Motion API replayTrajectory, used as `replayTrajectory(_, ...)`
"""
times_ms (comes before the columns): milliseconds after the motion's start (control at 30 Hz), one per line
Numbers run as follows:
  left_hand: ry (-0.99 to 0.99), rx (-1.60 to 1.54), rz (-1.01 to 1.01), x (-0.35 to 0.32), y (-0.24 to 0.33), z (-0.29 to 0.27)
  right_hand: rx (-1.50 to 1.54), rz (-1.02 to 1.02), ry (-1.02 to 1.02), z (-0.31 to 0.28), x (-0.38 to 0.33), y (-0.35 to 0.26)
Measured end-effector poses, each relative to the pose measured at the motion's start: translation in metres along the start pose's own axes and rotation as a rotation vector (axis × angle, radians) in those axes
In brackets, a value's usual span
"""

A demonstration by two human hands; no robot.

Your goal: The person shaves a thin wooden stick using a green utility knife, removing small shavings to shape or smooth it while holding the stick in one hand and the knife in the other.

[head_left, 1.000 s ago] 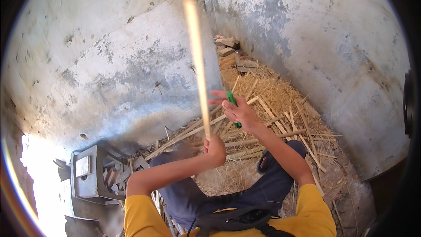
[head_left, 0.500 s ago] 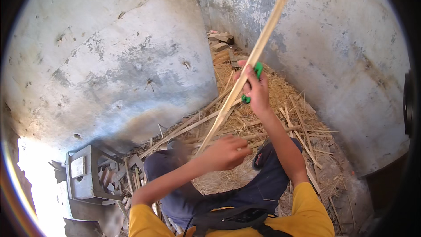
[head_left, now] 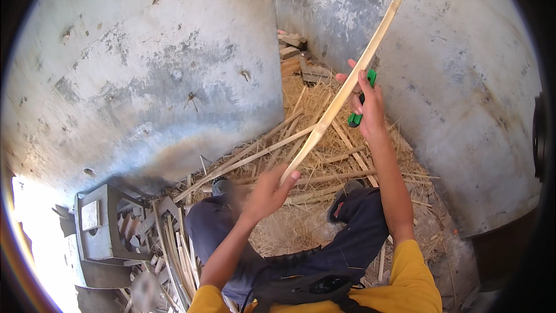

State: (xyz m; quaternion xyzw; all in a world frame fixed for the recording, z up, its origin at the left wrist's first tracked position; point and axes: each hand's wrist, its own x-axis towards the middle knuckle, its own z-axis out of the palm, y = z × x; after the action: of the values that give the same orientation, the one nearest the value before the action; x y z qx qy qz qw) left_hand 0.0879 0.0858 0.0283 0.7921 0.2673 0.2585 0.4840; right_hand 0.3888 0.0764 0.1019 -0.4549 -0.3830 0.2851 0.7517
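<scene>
Flaking plaster walls (head_left: pixel 434 116) behind one slender, tapering bamboo strip (head_left: pixel 337 104)

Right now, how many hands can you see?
2: the left hand grips the pale strip low down; the right hand touches it higher up, also holding a green tool.

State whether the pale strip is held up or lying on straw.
Held up: the left hand grips the pale strip near its lower end; the right hand, holding a green tool, touches it farther up.
</scene>
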Motion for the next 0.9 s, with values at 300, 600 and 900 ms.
replayTrajectory(300, -0.387, -0.669, -0.272, -0.01, -0.025, 0.004, -0.099, -0.008, -0.063, 0.03, -0.026, 0.004)
replayTrajectory(600, -0.299, -0.809, -0.295, 0.012, 0.018, -0.001, -0.127, 0.096, -0.188, 0.049, -0.026, 0.012)
replayTrajectory(900, -0.052, -1.008, -0.122, 0.012, 0.0, 0.017, -0.187, 0.179, -0.258, 0.054, -0.047, 0.023)
